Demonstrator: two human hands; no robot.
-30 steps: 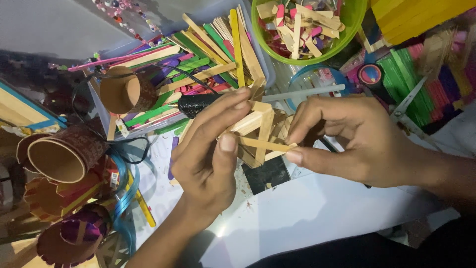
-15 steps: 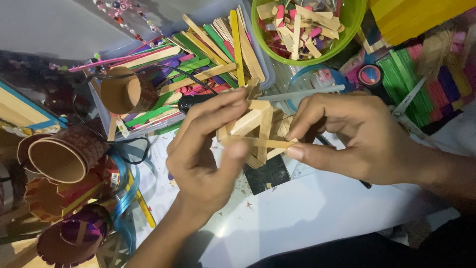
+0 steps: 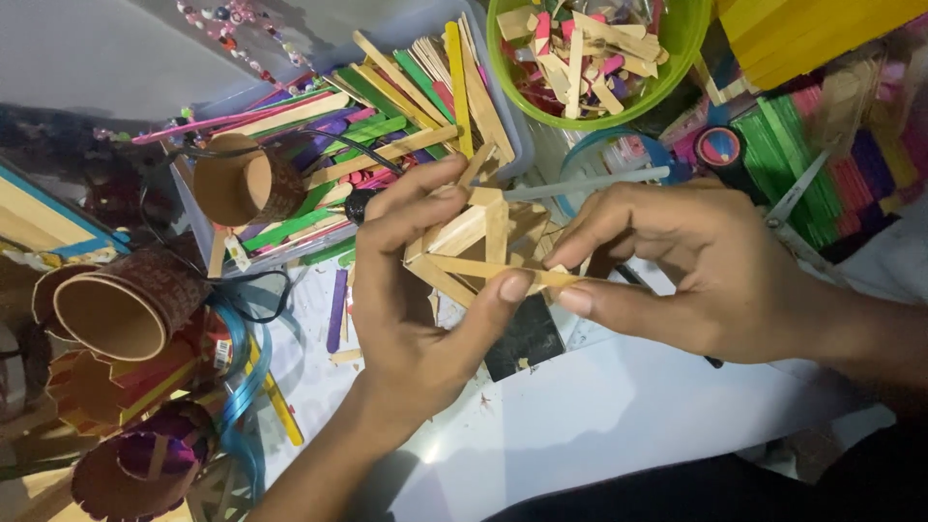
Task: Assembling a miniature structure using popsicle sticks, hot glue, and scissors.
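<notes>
A small structure of plain wooden craft sticks (image 3: 474, 242) is held between both hands above a white work surface (image 3: 599, 416). My left hand (image 3: 416, 290) grips it from the left, thumb pressed on a thin stick (image 3: 464, 268) that runs across its front. My right hand (image 3: 677, 261) pinches the right end of that same stick between thumb and forefinger. Part of the structure is hidden behind my fingers.
A clear box of coloured craft sticks (image 3: 387, 135) lies behind the hands, a green bowl of cut stick pieces (image 3: 590, 48) at the back. Brown cardboard tubes (image 3: 126, 304) stand at left. Stacks of coloured sticks (image 3: 822, 164), a tape roll (image 3: 720, 147) and a black block (image 3: 527, 338) lie nearby.
My left thumb has slid right along the thin stick toward my right fingers. The stick structure has turned slightly in my hands.
</notes>
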